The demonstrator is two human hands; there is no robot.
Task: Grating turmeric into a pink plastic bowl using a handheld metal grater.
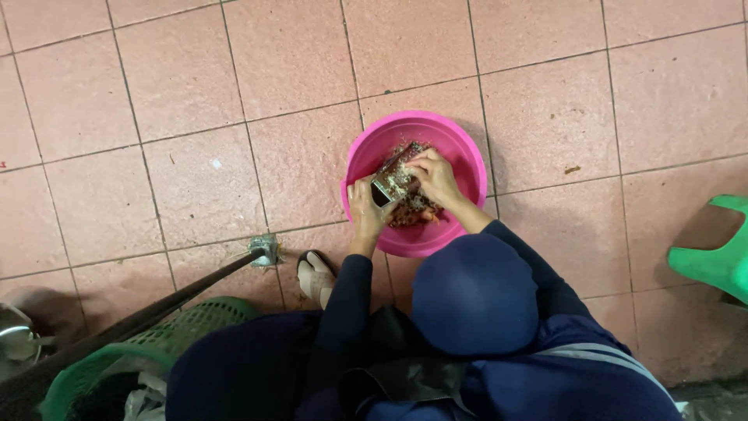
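Observation:
A round pink basin [460, 144] stands on the tiled floor in front of my knees. It holds a heap of brownish-orange shreds [414, 210]. My left hand [365, 206] grips the lower end of a flat metal grater [392, 178], which leans tilted over the basin. My right hand [435, 175] is at the grater's upper right, its fingers curled down on a small piece of food pressed against the grater's face. The piece itself is mostly hidden under the fingers. Both arms wear dark blue sleeves.
My sandalled foot [315, 277] rests left of the basin. A green mesh basket [167, 335] sits at the lower left, with a dark pole [148, 312] with a metal end across it. A metal pot [15, 339] is at the far left and a green plastic stool [717, 253] at the right.

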